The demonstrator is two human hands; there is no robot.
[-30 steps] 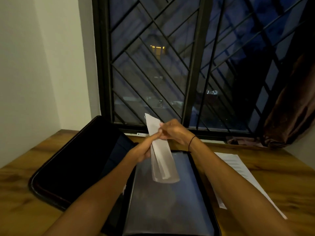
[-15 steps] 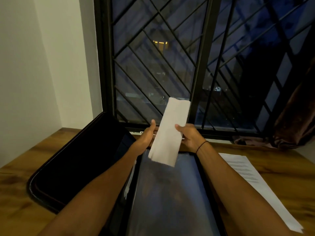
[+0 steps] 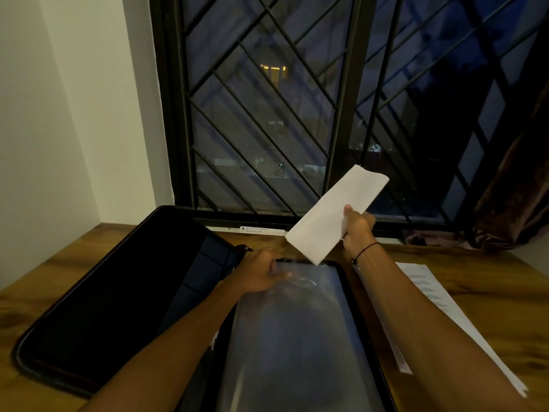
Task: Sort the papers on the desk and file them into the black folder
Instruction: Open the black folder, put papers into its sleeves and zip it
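The black folder [image 3: 118, 295] lies open on the wooden desk, its left cover flat and a clear plastic sleeve [image 3: 297, 337] on its right half. My right hand [image 3: 356, 227] grips a folded white paper [image 3: 332, 215], held tilted in the air above the sleeve's top edge. My left hand [image 3: 261, 275] rests on the sleeve's top left corner, fingers at its opening. A printed sheet [image 3: 433, 298] lies on the desk to the right of the folder, partly under my right forearm.
The wooden desk [image 3: 490, 292] stands against a barred window [image 3: 267, 114], with a white wall on the left. A dark brown curtain [image 3: 517, 188] hangs at the right, its end bunched on the desk's far right corner.
My left hand let go of the folded paper and dropped to the sleeve's top edge. My right hand carried the paper to the right and tilted it.
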